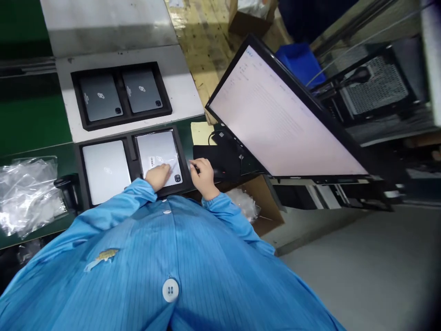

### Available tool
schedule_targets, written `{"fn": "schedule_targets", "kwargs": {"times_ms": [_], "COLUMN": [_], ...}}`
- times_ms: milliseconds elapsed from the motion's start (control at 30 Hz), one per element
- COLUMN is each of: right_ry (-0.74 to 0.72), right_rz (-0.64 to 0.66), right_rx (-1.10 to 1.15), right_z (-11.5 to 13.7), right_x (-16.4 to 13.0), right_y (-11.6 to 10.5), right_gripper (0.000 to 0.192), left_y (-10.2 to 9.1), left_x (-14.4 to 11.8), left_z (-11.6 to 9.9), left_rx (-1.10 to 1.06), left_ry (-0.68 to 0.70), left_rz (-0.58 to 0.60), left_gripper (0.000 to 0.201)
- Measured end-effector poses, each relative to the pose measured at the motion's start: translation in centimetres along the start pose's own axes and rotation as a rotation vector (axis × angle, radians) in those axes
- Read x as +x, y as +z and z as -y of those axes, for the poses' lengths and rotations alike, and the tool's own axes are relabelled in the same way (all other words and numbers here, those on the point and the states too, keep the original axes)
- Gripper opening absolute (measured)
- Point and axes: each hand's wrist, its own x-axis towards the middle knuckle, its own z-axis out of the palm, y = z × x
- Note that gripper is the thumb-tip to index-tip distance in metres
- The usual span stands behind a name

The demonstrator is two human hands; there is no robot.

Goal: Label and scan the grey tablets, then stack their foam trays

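Observation:
My left hand (158, 176) rests flat on a silver tablet (159, 155) that lies back-up in the right slot of a black foam tray (131, 151). A barcode sticker is on that tablet. A second silver tablet (106, 169) fills the left slot. My right hand (203, 174) lies just right of the tray, fingers curled by a small dark object on the black mat (220, 158); whether it grips it is unclear. Blue sleeves cover both my arms.
A farther black tray (120, 94) holds two dark grey tablets on a white surface. A large tilted monitor (282, 119) stands at the right. Crumpled plastic bags (27, 193) lie at the left on the green belt. A blue bin (299, 62) and a cardboard box sit behind.

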Motion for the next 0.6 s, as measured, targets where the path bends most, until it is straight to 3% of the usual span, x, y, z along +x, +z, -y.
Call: {"fn": "schedule_targets", "kwargs": {"times_ms": [100,167,267,367,467,600], "right_ry": [0.165,0.317,0.53,0.685,0.753,0.759], "right_rz": [0.107,0.243,0.437,0.53,0.528,0.467], "right_rx": [0.18,0.351,0.512,0.469,0.399,0.383], "right_z": [0.7,1.7,3.9,5.7,6.6,6.6], "right_x": [1.0,1.7,2.9,3.8,4.2,4.1], "right_y": [1.5,3.4,6.8,9.4,10.8,11.8], "right_gripper": [0.021,0.016,0.007,0.01,0.021,0.024], "left_y": [-1.0,-1.6,-2.3,-2.6,-2.8,-3.1], "left_x": [-2.7,-4.7,-6.6,-7.2,-7.2,-7.4], "left_z": [4.7,7.0,8.3,7.9,7.7,9.3], "left_rx": [-0.315,-0.546,-0.646,-0.662,-0.767,-0.713], "left_ry": [-0.213,-0.274,-0.286,-0.249,-0.246,-0.261], "left_rz": [-0.286,-0.427,-0.458,-0.465,-0.483,-0.492], "left_gripper": [0.029,0.035,0.041,0.044,0.048,0.048]}}
